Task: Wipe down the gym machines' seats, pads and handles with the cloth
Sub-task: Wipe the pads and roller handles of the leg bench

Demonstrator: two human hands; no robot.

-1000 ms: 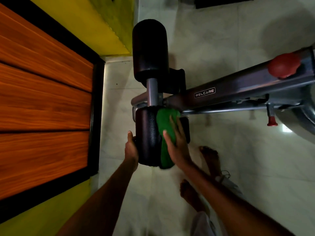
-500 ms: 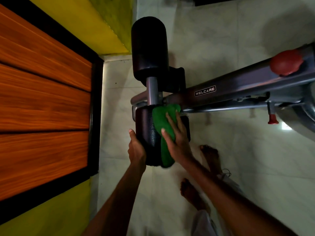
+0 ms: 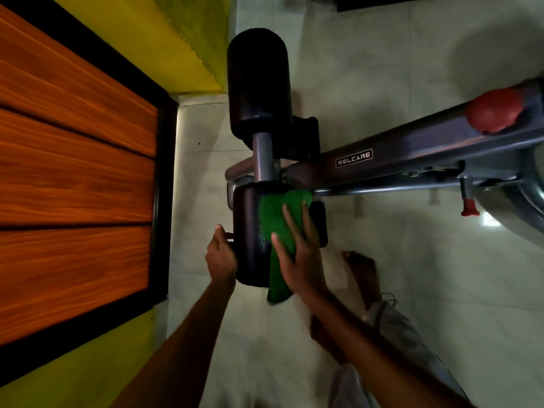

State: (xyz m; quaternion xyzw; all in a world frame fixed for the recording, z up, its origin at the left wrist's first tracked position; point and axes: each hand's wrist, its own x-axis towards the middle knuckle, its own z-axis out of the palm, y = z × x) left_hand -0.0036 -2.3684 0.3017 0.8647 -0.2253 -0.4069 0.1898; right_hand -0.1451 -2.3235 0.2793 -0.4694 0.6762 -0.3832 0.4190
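The fingers [image 3: 290, 225] of the right hand [image 3: 300, 260] are spread out flat and pressed on a green cloth [image 3: 275, 219], so nothing is gripped; the cloth is only held down under the palm. The cloth is bright green, soft and a bit bumpy. It is laid over the right side of the near black roller pad [image 3: 250, 231], and its lower end hangs past the bottom of the pad. The left hand [image 3: 220, 256] is curled against the left side of the same pad, with the thumb up; how tightly it is closed cannot be told, because the fingers are hidden behind the pad. The pad is dark, round and a little shiny, with small dimples. A grey metal post [image 3: 263, 156] is seen joining it to a second black roller pad [image 3: 257, 83] farther away. A long grey machine bar [image 3: 426, 145] with the word WELCARE is seen to the right, with a red knob [image 3: 494, 108] on it and a small red pin [image 3: 470, 209] below. Two bare feet are seen on the pale tiled floor [image 3: 412, 54]. A brown wooden door [image 3: 76, 172] is seen at the left, beside a yellow wall [image 3: 164, 33].
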